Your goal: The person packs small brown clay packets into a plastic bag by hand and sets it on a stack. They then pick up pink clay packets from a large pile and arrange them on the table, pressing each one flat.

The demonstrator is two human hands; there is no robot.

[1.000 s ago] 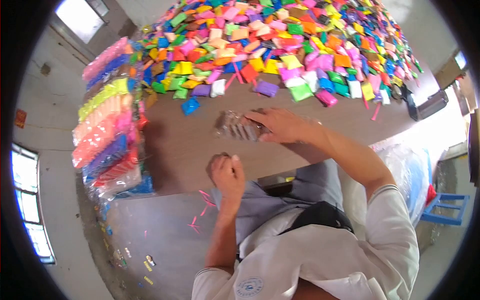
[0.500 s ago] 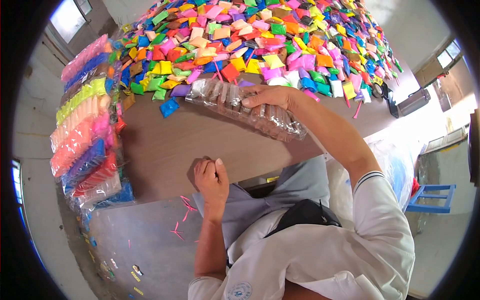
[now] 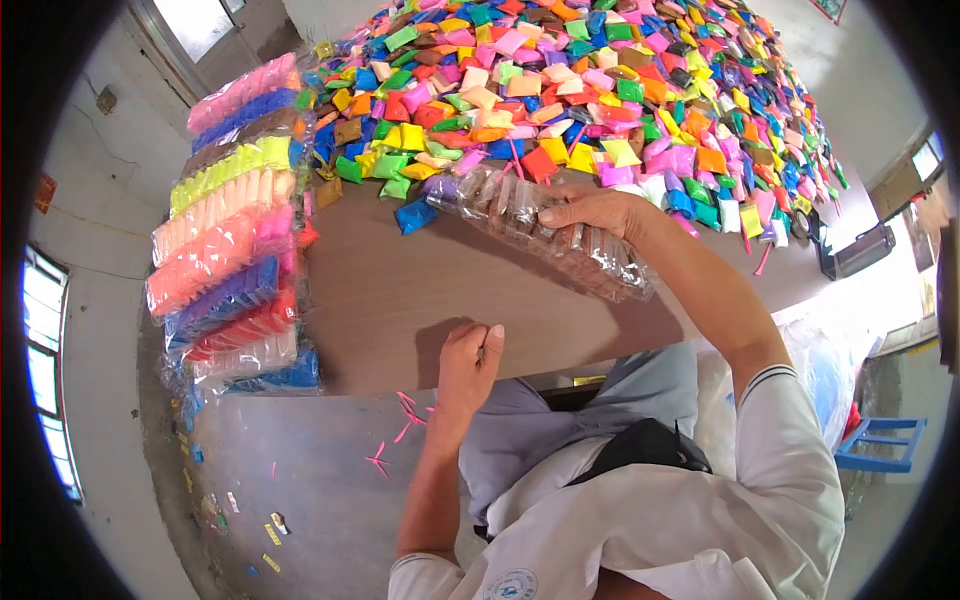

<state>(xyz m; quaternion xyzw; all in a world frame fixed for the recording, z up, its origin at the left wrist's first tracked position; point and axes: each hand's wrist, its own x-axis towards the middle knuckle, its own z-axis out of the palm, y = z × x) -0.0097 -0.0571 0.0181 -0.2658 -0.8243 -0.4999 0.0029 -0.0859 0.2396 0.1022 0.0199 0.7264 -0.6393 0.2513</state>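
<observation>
My right hand [image 3: 590, 212] grips a long clear plastic pack of brown packets [image 3: 545, 235], thumb on top, and holds it slanted over the brown table [image 3: 400, 290]. Its left end is near a blue packet [image 3: 415, 216] and a purple one at the edge of the heap. My left hand [image 3: 470, 365] is closed near the table's front edge, thumb against the curled fingers; whether anything small is inside is hidden.
A big heap of colourful packets [image 3: 560, 90] covers the back of the table. Bagged rows of packets [image 3: 225, 230] are stacked along the left edge. A black tape roll [image 3: 801, 224] lies at the right. Pink strips [image 3: 377, 460] lie on the floor near a blue stool [image 3: 880, 445].
The view has turned left, so the table and both hands appear farther right. The pack remains in my right hand, and my left hand stays closed.
</observation>
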